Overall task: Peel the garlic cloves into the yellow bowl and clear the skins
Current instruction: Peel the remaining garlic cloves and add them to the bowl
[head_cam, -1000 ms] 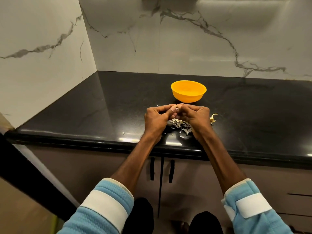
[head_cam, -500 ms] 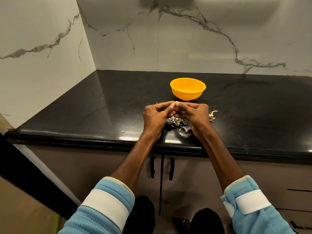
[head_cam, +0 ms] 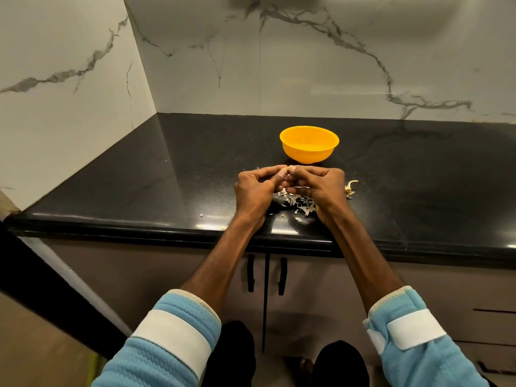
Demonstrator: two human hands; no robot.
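Head view, peeling step. The left hand [head_cam: 255, 191] and right hand [head_cam: 321, 188] meet above the black counter [head_cam: 139, 185], fingers curled inward. Both sets of fingertips pinch a small pale piece, judged to be a garlic clove [head_cam: 289, 172], which is mostly hidden by the fingers. The yellow bowl [head_cam: 307, 156] stands just beyond the hands on the far side. Its near wall hides the bottom, so its contents cannot be told. A heap of loose skins [head_cam: 300, 203] lies on the counter under and between the wrists, and a dry stalk remnant [head_cam: 350, 188] lies just right of the right hand.

Likely faults:
- The clove is small and slick, so a hard thumbnail push may shoot it out of the pinch onto the counter or over the near edge.
- The skins are light, and a sweep of a wrist or sleeve may scatter flakes toward the near edge, where a few specks [head_cam: 201, 215] already lie.
- A release short of the bowl would drop the clove among the skins.
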